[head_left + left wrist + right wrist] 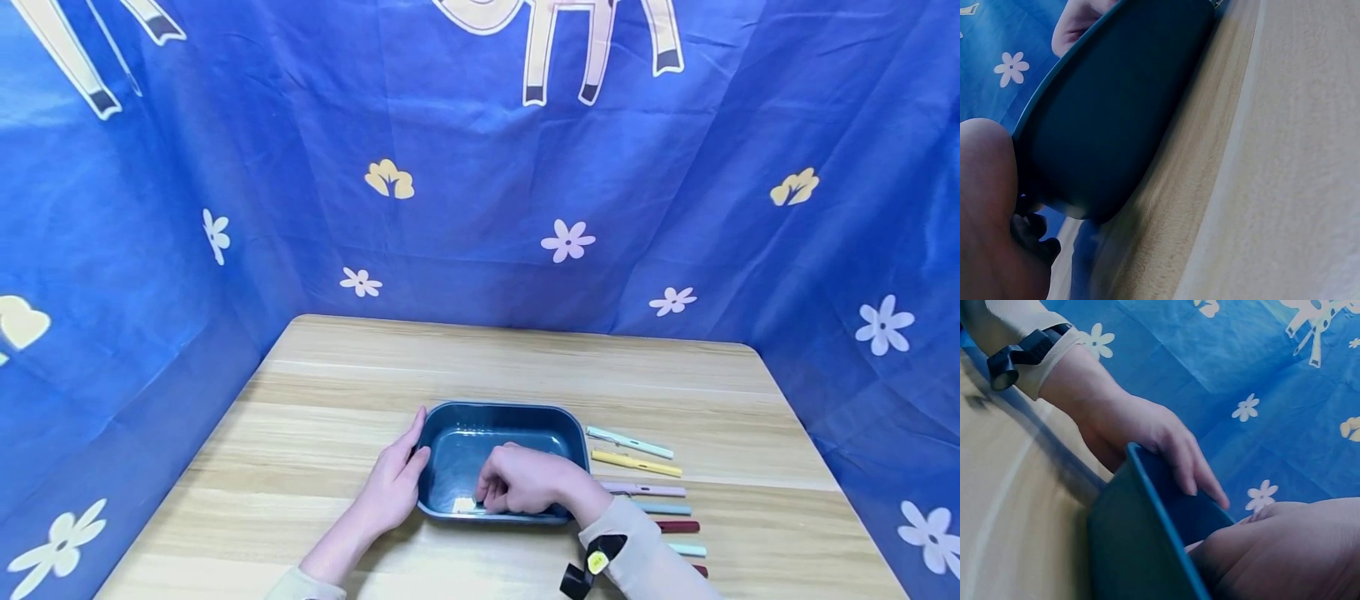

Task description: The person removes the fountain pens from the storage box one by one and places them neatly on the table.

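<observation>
A dark teal rectangular dish (495, 406) with rounded corners sits on the wooden table. My left hand (393, 483) grips its left side, thumb over the rim and fingers along the outer wall. The left wrist view shows the dish's outer wall (1104, 119) close up. Inside the dish, my right hand (525, 479) is low near the front wall with its fingers curled down. A small pale patch (465, 505) shows beside those fingertips; I cannot tell whether they pinch anything. The right wrist view has the right hand (1279, 550) reaching over the rim, opposite the left hand (1154, 434).
Right of the dish lie several pens in a column, among them a pale aqua pen (630, 442), a yellow pen (637, 463), a lilac pen (652, 490) and a dark red pen (678, 527). My right forearm partly covers the nearer ones. Blue patterned cloth (480, 250) surrounds the table.
</observation>
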### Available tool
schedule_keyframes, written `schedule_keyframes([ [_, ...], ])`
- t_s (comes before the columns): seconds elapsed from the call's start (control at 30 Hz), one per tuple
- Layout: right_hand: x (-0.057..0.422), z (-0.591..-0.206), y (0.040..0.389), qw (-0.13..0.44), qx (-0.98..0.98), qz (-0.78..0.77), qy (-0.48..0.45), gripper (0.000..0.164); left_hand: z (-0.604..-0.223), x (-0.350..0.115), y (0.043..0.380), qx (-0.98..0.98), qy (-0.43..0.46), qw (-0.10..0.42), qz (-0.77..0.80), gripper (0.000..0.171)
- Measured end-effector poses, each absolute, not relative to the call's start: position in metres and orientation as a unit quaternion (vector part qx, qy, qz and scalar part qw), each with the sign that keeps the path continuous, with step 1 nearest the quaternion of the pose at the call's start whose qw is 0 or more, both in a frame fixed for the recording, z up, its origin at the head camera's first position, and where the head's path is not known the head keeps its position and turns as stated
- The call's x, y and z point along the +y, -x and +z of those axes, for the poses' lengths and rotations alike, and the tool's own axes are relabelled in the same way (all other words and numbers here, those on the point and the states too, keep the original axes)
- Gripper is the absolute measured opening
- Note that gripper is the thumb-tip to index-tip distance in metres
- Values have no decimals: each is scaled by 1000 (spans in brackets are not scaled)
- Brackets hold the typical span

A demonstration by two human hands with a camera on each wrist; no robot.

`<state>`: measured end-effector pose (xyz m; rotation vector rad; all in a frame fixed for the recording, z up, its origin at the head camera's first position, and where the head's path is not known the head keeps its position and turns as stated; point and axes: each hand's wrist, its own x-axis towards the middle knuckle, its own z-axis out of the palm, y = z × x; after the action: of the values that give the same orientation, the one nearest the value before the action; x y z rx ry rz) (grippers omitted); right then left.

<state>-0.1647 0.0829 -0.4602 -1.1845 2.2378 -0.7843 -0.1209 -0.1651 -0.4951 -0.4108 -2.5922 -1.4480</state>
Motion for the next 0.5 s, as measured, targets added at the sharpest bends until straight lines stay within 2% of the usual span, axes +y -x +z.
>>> schedule_keyframes([
  [0.3, 103, -459, 162, 248, 834, -268, 414, 24, -497, -163, 122, -861, 132, 63, -487, 56],
  [0.5, 103, -466, 162, 216, 827, -263, 447, 30, -497, -164, 122, -862, 136, 67, -485, 56],
])
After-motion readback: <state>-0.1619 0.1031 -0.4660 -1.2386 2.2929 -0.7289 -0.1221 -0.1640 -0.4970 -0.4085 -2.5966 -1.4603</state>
